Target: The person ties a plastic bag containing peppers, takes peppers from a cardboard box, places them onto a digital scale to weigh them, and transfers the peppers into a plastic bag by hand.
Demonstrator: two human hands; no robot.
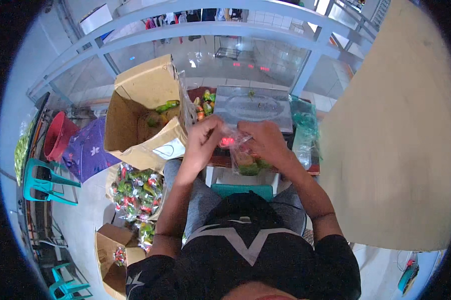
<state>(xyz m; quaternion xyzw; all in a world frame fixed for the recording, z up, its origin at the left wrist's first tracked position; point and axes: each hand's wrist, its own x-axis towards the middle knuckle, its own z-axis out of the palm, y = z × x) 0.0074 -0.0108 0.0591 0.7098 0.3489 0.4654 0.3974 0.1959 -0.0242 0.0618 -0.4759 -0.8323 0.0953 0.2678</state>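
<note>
A clear plastic bag (248, 167) hangs in front of me with green and some red vegetables inside, likely peppers. My left hand (204, 140) pinches the bag's gathered top, and my right hand (264, 140) grips it from the other side. Just beyond my hands is a weighing scale with a steel platform (251, 108); small plant scraps lie on it. Its lit red display (227, 141) shows between my hands, partly covered by the plastic. Loose peppers (206, 103) lie left of the platform.
A cardboard box (126, 123) at left holds a few peppers. Bagged peppers (137, 191) fill a container below it, near another cardboard box (109, 258). Green plastic bags (304, 112) lie right of the scale. A large beige panel (390, 142) bounds the right; a railing (210, 28) stands ahead.
</note>
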